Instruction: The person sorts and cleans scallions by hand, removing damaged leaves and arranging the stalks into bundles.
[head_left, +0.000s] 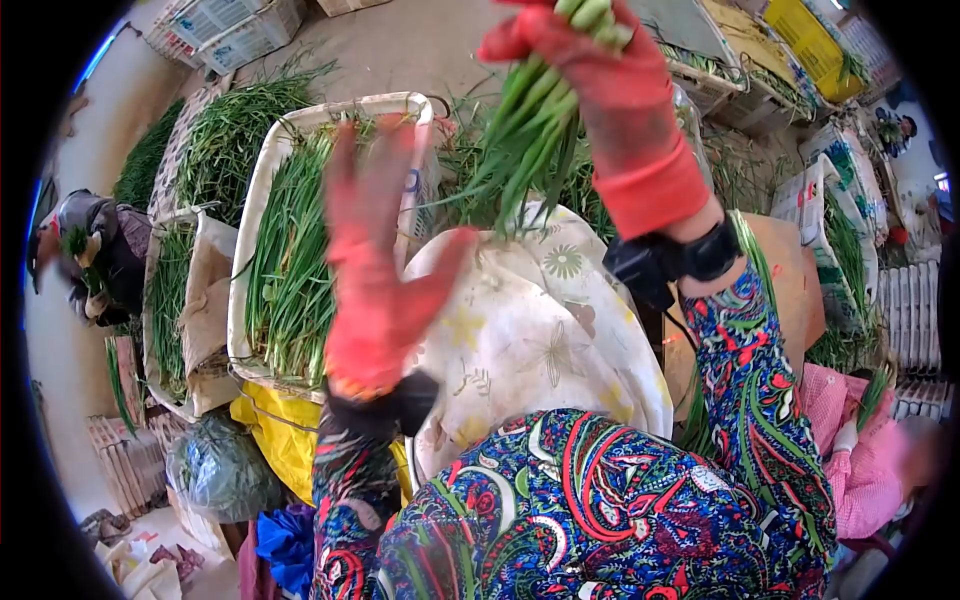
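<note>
My right hand (625, 90), in a red rubber glove, is raised at the top of the view. It grips a bunch of green onions (530, 125), whose pale stem ends show above the fist while the long leaves hang down. My left hand (375, 270), also red-gloved, has its fingers spread and holds nothing; motion blurs it. Below it stands a white basket (240, 310) of long green leafy stalks (285, 255). Between my arms, a pale flower-patterned cloth (540, 320) covers my lap.
More baskets of greens stand left (175, 300) and right (845, 245). Loose greens (235, 130) are heaped beyond. Below left are a yellow bag (275, 430) and a stuffed plastic bag (222, 470). One person (100, 255) is at left, another in pink (850, 450) at right.
</note>
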